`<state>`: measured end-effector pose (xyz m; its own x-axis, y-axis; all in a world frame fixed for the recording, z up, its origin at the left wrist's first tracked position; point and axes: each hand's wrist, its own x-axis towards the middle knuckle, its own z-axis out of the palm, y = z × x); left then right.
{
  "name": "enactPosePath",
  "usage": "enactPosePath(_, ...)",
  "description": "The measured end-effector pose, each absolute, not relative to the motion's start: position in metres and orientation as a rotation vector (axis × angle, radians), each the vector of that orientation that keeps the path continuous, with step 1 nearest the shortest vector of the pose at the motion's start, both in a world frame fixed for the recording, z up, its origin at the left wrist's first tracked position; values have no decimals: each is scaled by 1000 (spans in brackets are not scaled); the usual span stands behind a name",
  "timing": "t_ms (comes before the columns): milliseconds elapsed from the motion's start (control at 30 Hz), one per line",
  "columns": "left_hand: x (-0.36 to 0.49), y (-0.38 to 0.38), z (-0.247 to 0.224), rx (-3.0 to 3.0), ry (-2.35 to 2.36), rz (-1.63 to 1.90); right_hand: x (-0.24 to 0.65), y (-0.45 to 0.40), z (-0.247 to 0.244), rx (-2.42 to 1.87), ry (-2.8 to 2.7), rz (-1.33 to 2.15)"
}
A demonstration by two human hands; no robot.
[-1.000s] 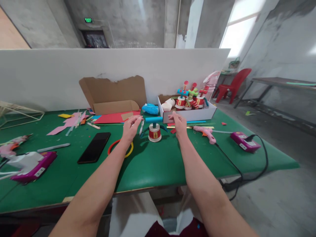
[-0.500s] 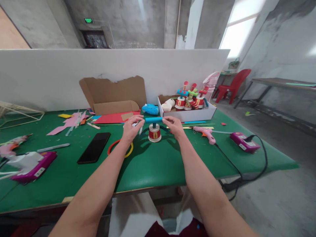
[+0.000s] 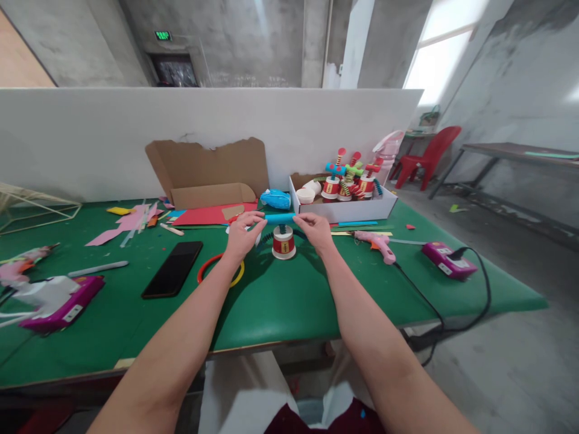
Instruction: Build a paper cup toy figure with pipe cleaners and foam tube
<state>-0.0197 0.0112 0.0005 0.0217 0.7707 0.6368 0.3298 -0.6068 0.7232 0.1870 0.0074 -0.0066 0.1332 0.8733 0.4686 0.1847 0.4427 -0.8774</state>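
Observation:
A blue paper tube (image 3: pixel 279 219) lies level on top of a small figure made from a red and white paper cup (image 3: pixel 284 244). My left hand (image 3: pixel 243 235) pinches the tube's left end, and my right hand (image 3: pixel 315 229) pinches its right end. Beneath the tube, a dark green folded-paper spring (image 3: pixel 283 229) rises from the upturned cup. Similar spring arms (image 3: pixel 266 240) reach out from both sides of the cup, partly hidden by my hands. Beside my left wrist lie red and yellow rings (image 3: pixel 237 274).
A white box (image 3: pixel 348 211) at the back right holds several finished cup figures. To the right are a pink glue gun (image 3: pixel 377 244) and a purple power strip (image 3: pixel 449 260). On the left lie a phone (image 3: pixel 172 269), a pen (image 3: pixel 98 269) and paper scraps (image 3: pixel 118 228).
Both hands keep hold of the blue tube, which has shifted very slightly to the left and up. My right hand has moved a little left with it.

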Motion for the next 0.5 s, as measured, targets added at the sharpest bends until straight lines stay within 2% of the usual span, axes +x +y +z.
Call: enactPosePath(500,-18,13,-2,1824,1176,1587,180,2,-3,-1056,-1302,725)
